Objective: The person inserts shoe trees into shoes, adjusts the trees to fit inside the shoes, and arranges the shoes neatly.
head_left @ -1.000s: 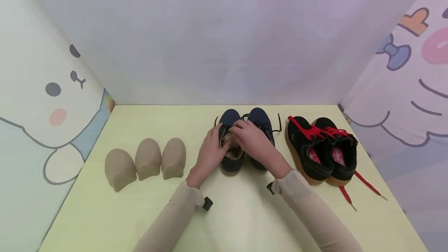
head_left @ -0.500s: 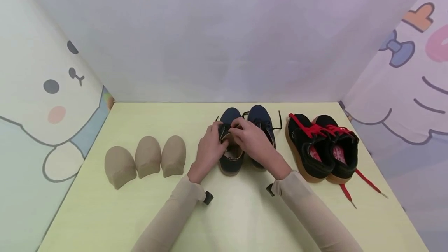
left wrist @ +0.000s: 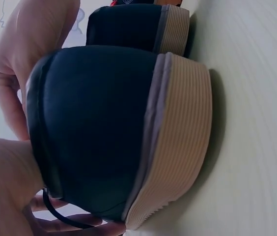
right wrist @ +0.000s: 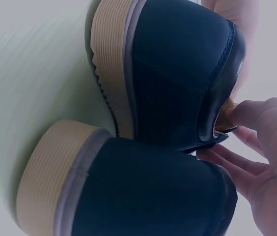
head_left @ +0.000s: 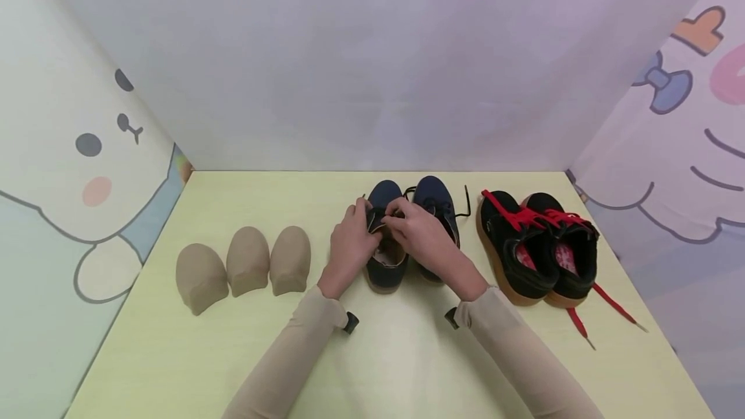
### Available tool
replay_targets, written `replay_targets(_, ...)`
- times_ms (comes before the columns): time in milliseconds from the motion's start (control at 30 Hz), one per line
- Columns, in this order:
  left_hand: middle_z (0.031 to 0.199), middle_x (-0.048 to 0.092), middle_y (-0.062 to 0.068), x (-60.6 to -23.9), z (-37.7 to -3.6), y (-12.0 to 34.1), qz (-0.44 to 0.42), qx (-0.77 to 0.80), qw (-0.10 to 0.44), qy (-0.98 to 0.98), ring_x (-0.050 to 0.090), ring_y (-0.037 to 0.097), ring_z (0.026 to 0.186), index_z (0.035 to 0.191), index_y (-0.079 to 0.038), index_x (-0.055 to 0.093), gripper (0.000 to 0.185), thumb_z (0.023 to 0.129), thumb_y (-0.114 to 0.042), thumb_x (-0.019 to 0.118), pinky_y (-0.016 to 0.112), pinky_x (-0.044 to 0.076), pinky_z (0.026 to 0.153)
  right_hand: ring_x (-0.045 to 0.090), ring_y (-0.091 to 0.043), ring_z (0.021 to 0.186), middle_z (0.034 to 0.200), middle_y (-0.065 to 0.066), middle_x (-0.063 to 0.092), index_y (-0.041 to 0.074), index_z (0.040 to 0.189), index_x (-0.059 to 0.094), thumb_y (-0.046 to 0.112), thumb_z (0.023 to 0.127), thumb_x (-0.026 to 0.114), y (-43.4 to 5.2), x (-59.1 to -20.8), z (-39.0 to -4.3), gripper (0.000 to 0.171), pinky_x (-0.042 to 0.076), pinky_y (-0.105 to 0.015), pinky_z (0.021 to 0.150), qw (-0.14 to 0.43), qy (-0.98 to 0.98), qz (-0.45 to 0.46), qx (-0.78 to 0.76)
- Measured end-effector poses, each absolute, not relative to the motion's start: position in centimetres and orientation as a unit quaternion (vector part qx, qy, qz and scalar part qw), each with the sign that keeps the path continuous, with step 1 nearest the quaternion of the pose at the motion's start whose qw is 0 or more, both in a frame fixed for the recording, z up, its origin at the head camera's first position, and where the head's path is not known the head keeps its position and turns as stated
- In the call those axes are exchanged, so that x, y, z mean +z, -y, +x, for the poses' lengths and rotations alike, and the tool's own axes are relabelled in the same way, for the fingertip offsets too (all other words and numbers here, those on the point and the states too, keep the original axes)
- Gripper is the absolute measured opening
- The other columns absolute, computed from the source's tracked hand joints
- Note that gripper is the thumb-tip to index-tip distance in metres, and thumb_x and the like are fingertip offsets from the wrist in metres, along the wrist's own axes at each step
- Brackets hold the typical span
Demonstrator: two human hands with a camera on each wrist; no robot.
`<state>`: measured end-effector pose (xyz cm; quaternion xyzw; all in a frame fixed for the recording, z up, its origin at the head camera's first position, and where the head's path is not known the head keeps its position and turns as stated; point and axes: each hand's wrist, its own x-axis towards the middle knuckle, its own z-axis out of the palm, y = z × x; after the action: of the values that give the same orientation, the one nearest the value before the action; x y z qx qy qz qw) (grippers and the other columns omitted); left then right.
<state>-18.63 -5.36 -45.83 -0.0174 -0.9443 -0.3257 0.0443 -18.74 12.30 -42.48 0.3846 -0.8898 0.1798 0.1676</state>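
Pale yellow-green worktop [head_left: 233, 354], walled by white panels [head_left: 372, 57] printed with cartoon animals. Black pair with red laces [head_left: 538, 247] far right; three tan shoe inserts [head_left: 244, 267] left. Navy shoe [head_left: 385, 257] at centre beside its mate [head_left: 435, 202]: left hand [head_left: 349, 247] and right hand [head_left: 421, 238] pinch its tongue and laces. Grip unchanged from half a second ago. No legible writing.
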Motion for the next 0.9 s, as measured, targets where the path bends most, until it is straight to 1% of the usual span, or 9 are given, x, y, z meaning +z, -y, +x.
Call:
replay_targets(167,0.116,0.062,0.012,-45.94,-18.59,5.31,-0.018,-0.327,0.048,0.944,0.070,0.037,0.085,0.130,-0.015,0.051,0.048,0.090,-0.021,0.076,0.050,0.059,0.076,0.068,-0.023,0.104,0.121,-0.010,0.065,0.007,0.113,0.078,0.007,0.097,0.073,-12.35,-42.68,-18.63,0.018,0.060,-0.034,0.083,0.149,0.901,0.351,0.204)
replay_targets(267,0.119,0.061,0.013,-46.00,-18.53,5.30,-0.018,-0.332,0.048,0.942,0.070,0.038,0.087,0.132,-0.016,0.051,0.048,0.090,-0.022,0.075,0.051,0.058,0.077,0.065,-0.027,0.111,0.125,-0.012,0.064,0.008,0.118,0.076,0.007,0.096,0.074,-12.36,-42.79,-18.52,0.022,0.059,-0.039,0.091,0.140,0.908,0.334,0.210)
replay_targets(500,0.125,0.060,0.015,-46.33,-18.21,5.40,-0.020,-0.349,0.041,0.936,0.071,0.037,0.096,0.136,-0.016,0.049,0.050,0.093,-0.023,0.074,0.051,0.059,0.082,0.056,-0.038,0.125,0.137,-0.016,0.059,0.007,0.138,0.063,0.013,0.096,0.075,-12.14,-42.95,-18.37,0.044,0.051,-0.050,0.107,0.119,0.932,0.295,0.172)
replay_targets(600,0.130,0.058,0.018,-46.25,-18.01,5.51,-0.020,-0.370,0.036,0.928,0.070,0.039,0.102,0.139,-0.014,0.049,0.053,0.093,-0.021,0.074,0.052,0.058,0.087,0.055,-0.041,0.132,0.143,-0.018,0.056,0.006,0.144,0.057,0.016,0.097,0.075,-12.01,-42.98,-18.51,0.051,0.050,-0.052,0.110,0.098,0.941,0.280,0.164)
replay_targets(700,0.135,0.056,0.020,-46.15,-17.90,5.59,-0.019,-0.385,0.030,0.922,0.068,0.039,0.104,0.142,-0.013,0.047,0.056,0.092,-0.016,0.074,0.052,0.058,0.089,0.054,-0.041,0.136,0.147,-0.019,0.054,0.005,0.148,0.053,0.017,0.098,0.073,-11.88,-43.01,-18.73,0.055,0.050,-0.052,0.110,0.068,0.946,0.268,0.169)
replay_targets(900,0.135,0.058,0.018,-46.08,-17.85,5.57,-0.024,-0.393,0.030,0.919,0.068,0.037,0.102,0.143,-0.013,0.048,0.057,0.090,-0.009,0.070,0.050,0.058,0.086,0.058,-0.040,0.134,0.147,-0.018,0.056,0.006,0.148,0.052,0.012,0.098,0.072,-11.65,-43.16,-19.11,0.055,0.052,-0.052,0.108,0.034,0.949,0.258,0.176)
